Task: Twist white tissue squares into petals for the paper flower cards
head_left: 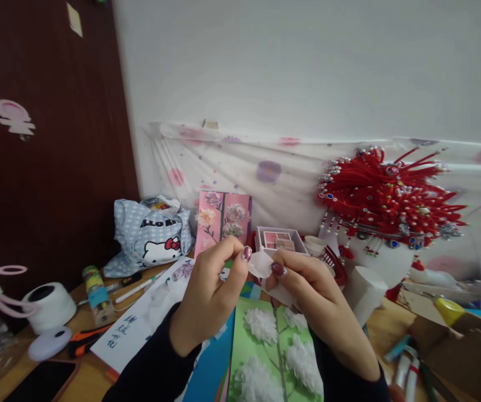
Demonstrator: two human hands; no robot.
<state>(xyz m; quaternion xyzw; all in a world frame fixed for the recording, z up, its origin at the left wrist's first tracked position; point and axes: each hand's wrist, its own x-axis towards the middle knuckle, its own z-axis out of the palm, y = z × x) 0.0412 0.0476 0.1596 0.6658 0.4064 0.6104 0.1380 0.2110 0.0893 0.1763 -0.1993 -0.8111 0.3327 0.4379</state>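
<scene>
A small, thin piece of white tissue paper (260, 263) is pinched between my two hands above the table. The thumb and forefinger of my left hand (215, 287) close at its left edge. My right hand (315, 293) grips the opposite side, with more of the paper hanging below its fingers. Underneath lies a green card (242, 353), bearing several ruffled white paper flowers (261, 325) and a drawn stem. My right forearm covers part of its right side. Blue paper (209, 368) sticks out beneath the card to the left.
White sheet with handwriting (117, 335), box cutter (87, 339) and phone (43, 382) lie left. Behind stand a Hello Kitty bag (152, 234), pink flower card (206, 237) and open box (301, 245). A red beaded headdress (386, 195) and cardboard box (466, 357) occupy the right.
</scene>
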